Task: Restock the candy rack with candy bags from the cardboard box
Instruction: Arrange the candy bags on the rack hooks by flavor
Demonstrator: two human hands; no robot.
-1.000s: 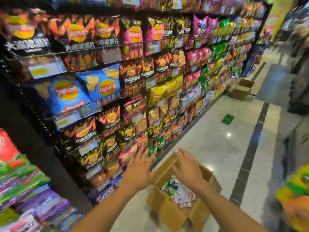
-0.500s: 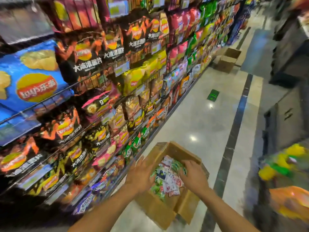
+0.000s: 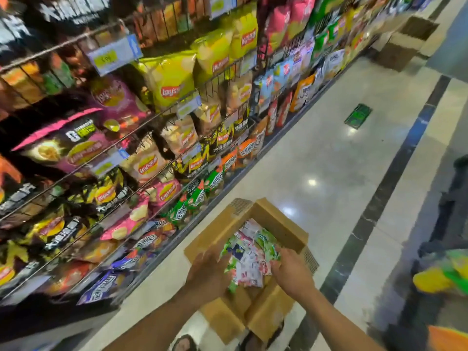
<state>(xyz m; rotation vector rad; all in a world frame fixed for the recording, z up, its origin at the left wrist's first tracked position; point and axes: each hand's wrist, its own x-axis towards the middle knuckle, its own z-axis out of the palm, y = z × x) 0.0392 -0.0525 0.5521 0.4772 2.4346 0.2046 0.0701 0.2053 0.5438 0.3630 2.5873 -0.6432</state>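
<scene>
An open cardboard box (image 3: 278, 216) sits on the floor at the foot of the wire rack (image 3: 162, 171). It holds a pile of small green, white and pink candy bags (image 3: 249, 254). My left hand (image 3: 207, 273) reaches into the pile from the left, its fingers curled round the bags. From the right, my right hand (image 3: 291, 273) grips the same bundle, so the bags are bunched between both hands over the box's near part. The fingertips are hidden among the bags.
The rack on the left is packed with chip and snack bags down to floor level. A second cardboard box (image 3: 405, 39) stands farther down the aisle. A green sticker (image 3: 358, 115) lies on the glossy floor. A blurred display with yellow-green goods (image 3: 443, 274) stands at the right.
The view has moved closer and lower toward the box. Both hands went from the box flaps down into the candy bags and closed on them.
</scene>
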